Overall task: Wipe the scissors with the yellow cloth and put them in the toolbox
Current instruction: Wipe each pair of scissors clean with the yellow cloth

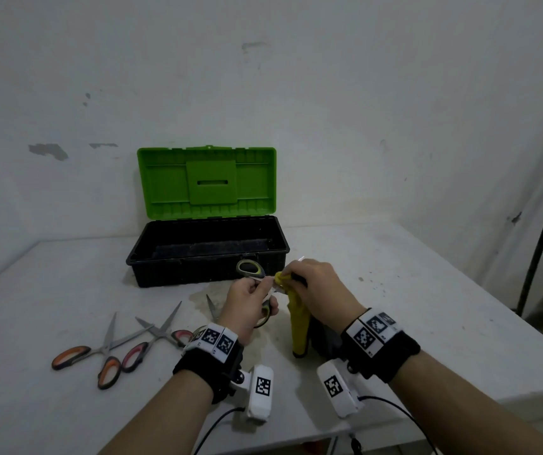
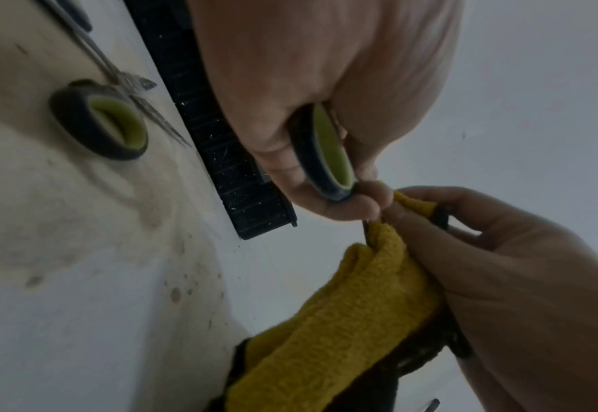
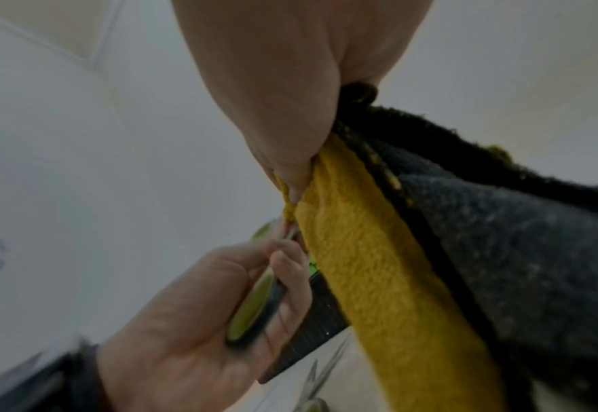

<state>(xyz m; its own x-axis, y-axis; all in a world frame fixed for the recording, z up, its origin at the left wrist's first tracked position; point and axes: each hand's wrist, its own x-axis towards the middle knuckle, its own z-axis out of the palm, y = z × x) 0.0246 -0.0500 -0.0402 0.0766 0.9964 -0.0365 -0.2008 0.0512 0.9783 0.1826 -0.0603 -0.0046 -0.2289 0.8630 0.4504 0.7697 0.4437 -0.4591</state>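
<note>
I see two orange-handled scissors (image 1: 99, 353) lying on the bench (image 1: 427, 290) at left. My left hand (image 1: 247, 307) grips the green-handled scissors (image 1: 253, 274) by a handle loop, held above the bench in front of the open toolbox (image 1: 208, 251). My right hand (image 1: 319, 290) pinches the yellow cloth (image 1: 298, 326) around the blade.
</note>
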